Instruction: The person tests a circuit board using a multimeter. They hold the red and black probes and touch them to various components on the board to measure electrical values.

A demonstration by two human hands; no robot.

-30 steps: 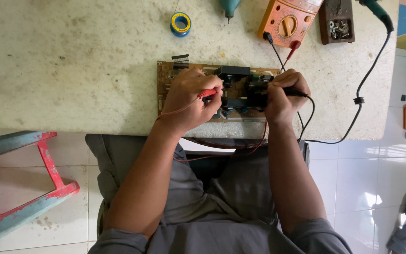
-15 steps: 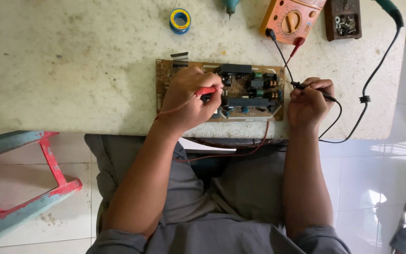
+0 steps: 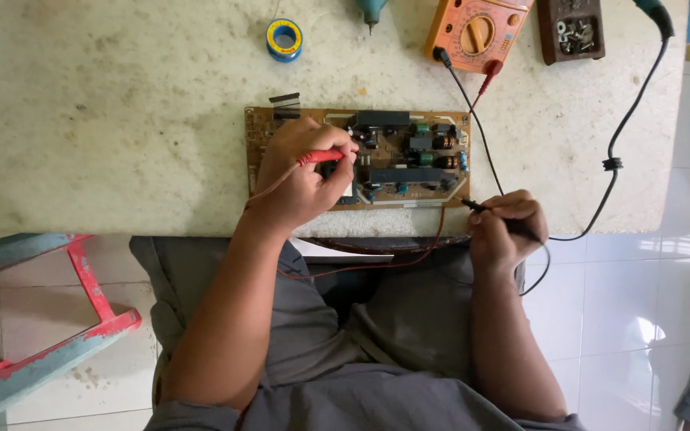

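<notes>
A brown circuit board [image 3: 409, 160] with black and green components lies near the worktop's front edge. My left hand [image 3: 301, 179] rests on the board's left half and holds a red probe [image 3: 323, 156], its tip against the parts in the middle. My right hand [image 3: 506, 227] grips a black probe [image 3: 481, 207] at the board's lower right corner, just off the worktop edge. Red and black leads run up to an orange multimeter [image 3: 477, 28] at the back.
A blue and yellow solder spool [image 3: 284, 38] lies behind the board. A dark tray of screws [image 3: 572, 30] sits right of the meter. A black cable [image 3: 624, 152] crosses the worktop's right side. A red and blue stool [image 3: 33, 319] stands at lower left.
My right hand has drawn the black probe off the board's middle, right and down to the lower right corner. My left hand stays with the red probe on the board.
</notes>
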